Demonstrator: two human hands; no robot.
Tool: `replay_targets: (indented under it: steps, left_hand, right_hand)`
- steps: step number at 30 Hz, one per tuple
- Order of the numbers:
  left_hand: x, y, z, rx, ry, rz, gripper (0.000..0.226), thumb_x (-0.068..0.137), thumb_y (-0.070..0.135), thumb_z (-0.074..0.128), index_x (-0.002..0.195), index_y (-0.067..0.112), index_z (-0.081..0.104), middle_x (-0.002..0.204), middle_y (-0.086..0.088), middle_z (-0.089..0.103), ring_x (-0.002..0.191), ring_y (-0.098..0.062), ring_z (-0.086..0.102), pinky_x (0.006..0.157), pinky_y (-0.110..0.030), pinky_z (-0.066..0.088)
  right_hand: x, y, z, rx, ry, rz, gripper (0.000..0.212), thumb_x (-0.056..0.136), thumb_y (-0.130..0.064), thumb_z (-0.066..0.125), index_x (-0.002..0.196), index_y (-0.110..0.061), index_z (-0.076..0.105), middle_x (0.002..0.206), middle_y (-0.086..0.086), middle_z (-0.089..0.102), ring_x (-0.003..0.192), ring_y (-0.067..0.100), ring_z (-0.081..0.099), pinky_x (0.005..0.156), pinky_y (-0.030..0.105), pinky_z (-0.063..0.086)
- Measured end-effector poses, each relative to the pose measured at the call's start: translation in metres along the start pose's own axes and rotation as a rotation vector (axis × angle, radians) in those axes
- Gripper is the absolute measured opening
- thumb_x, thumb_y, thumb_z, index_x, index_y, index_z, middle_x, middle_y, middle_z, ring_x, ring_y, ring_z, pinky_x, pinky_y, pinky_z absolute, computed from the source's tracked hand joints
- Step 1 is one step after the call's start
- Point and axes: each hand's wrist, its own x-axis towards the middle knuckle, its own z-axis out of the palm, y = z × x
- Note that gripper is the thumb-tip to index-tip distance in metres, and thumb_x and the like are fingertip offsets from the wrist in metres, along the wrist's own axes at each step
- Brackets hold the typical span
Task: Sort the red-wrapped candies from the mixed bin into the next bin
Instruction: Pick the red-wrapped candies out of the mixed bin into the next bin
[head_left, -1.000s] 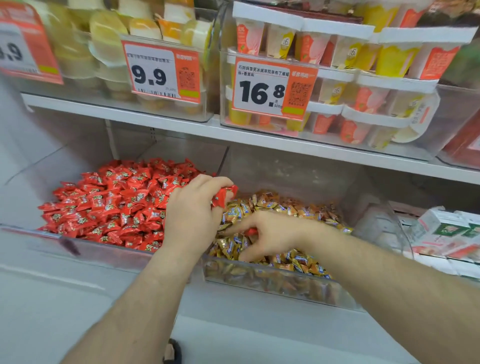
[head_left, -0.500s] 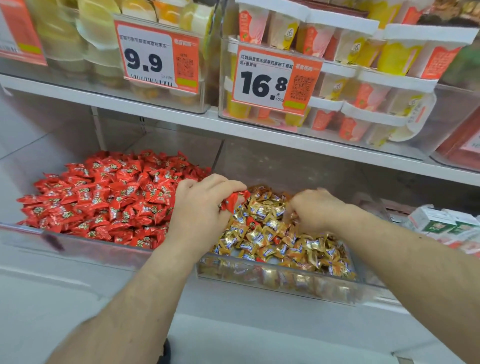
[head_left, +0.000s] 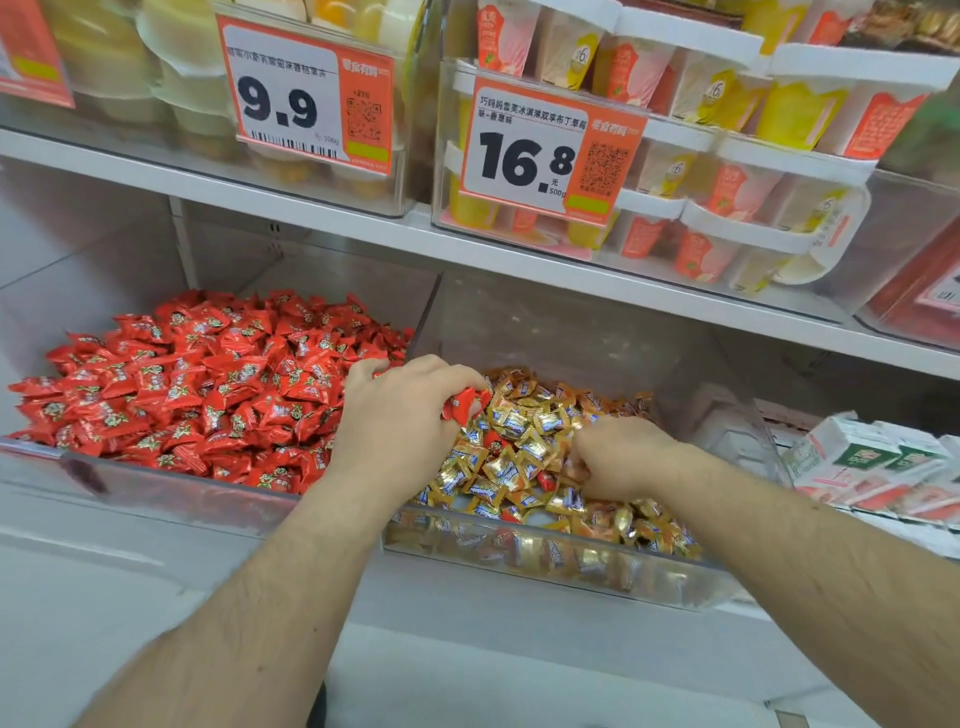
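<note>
Now my left hand (head_left: 402, 421) grips red-wrapped candies (head_left: 464, 401) over the mixed bin (head_left: 561, 564); my right hand (head_left: 618, 454) curls, digging among gold-wrapped candies (head_left: 511, 447), grasp unclear.

Shelf (head_left: 519, 265) overhead — bins (head_left: 717, 415) open-topped

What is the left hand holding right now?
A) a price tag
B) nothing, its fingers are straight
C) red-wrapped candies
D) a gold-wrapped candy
C: the left hand has its fingers curled round red-wrapped candies, whose wrappers stick out at its fingertips above the mixed bin, next to the gold-wrapped pile.
</note>
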Motion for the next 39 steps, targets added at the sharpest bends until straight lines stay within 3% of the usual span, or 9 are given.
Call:
replay_targets:
  steps: [5,10,15,22,27,31,34,37,39]
  left_hand:
    - [0.001,0.001,-0.001,0.017,-0.008,-0.020,0.018,0.092,0.029,0.064,0.106,0.040,0.068,0.100,0.014,0.066,0.093,-0.011,0.059,0.102,-0.038,0.027]
    - [0.002,0.002,-0.002,0.009,-0.011,-0.009,0.017,0.093,0.030,0.063,0.107,0.038,0.068,0.100,0.014,0.065,0.093,-0.010,0.058,0.098,-0.034,0.028]
    - [0.001,0.001,-0.002,0.013,-0.023,-0.006,0.019,0.092,0.030,0.064,0.109,0.037,0.067,0.103,0.014,0.066,0.094,-0.011,0.059,0.099,-0.035,0.029]
    - [0.001,0.000,-0.002,-0.010,-0.012,0.006,0.018,0.091,0.031,0.065,0.108,0.037,0.068,0.098,0.014,0.065,0.085,-0.009,0.056,0.096,-0.035,0.032]
    - [0.002,-0.002,-0.001,-0.075,0.001,0.005,0.019,0.088,0.022,0.070,0.104,0.033,0.070,0.094,0.012,0.066,0.084,-0.016,0.059,0.085,-0.032,0.036]
    - [0.004,-0.001,-0.003,-0.090,0.004,0.008,0.017,0.090,0.023,0.067,0.106,0.030,0.071,0.095,0.010,0.067,0.086,-0.016,0.058,0.083,-0.030,0.036]
    - [0.002,0.000,-0.004,-0.107,0.009,0.000,0.018,0.091,0.024,0.066,0.107,0.030,0.070,0.096,0.011,0.066,0.085,-0.008,0.051,0.092,-0.033,0.040]
    - [0.002,-0.001,-0.004,-0.141,0.016,-0.010,0.018,0.092,0.023,0.065,0.108,0.029,0.071,0.093,0.013,0.063,0.083,-0.003,0.044,0.101,-0.035,0.039]
    - [0.003,-0.002,-0.004,-0.144,0.009,-0.017,0.018,0.091,0.021,0.066,0.108,0.028,0.070,0.090,0.015,0.058,0.082,-0.005,0.046,0.111,-0.035,0.033]
  right_hand:
    - [-0.015,0.019,-0.008,-0.091,0.016,0.099,0.011,0.090,-0.012,0.052,0.079,-0.016,0.054,0.074,-0.003,0.051,0.072,0.021,0.052,0.067,0.031,0.043]
    - [0.001,-0.011,-0.005,0.438,0.107,-0.011,0.012,0.084,-0.028,0.066,0.074,-0.022,0.070,0.076,-0.004,0.068,0.075,0.017,0.063,0.064,0.030,0.053]
    - [0.016,-0.025,-0.004,0.232,0.096,0.092,0.043,0.081,-0.045,0.073,0.064,-0.016,0.047,0.059,-0.003,0.048,0.056,0.015,0.046,0.051,0.025,0.036]
    - [0.018,-0.016,0.008,0.276,0.106,0.077,0.036,0.088,-0.030,0.064,0.057,-0.018,0.049,0.059,-0.001,0.048,0.063,0.023,0.050,0.057,0.028,0.041]
    - [0.004,0.001,0.003,0.846,0.239,0.091,0.006,0.081,-0.016,0.072,0.077,-0.017,0.075,0.079,-0.004,0.069,0.067,0.011,0.057,0.060,0.024,0.045]
    - [-0.003,-0.003,-0.013,1.721,0.207,0.242,0.011,0.093,-0.011,0.057,0.082,-0.008,0.060,0.077,0.011,0.056,0.061,0.018,0.048,0.060,0.032,0.045]
    - [0.002,-0.013,-0.023,2.085,0.103,0.392,0.011,0.098,-0.012,0.049,0.108,-0.008,0.050,0.094,0.017,0.053,0.072,0.030,0.067,0.061,0.040,0.058]
    - [0.009,-0.027,-0.028,1.860,0.076,0.293,0.008,0.098,-0.009,0.048,0.103,-0.006,0.053,0.086,0.018,0.058,0.065,0.028,0.067,0.050,0.031,0.054]
    - [0.016,-0.034,-0.026,1.420,0.142,0.189,0.014,0.092,-0.010,0.046,0.080,-0.009,0.053,0.071,0.012,0.055,0.051,0.021,0.057,0.047,0.028,0.044]
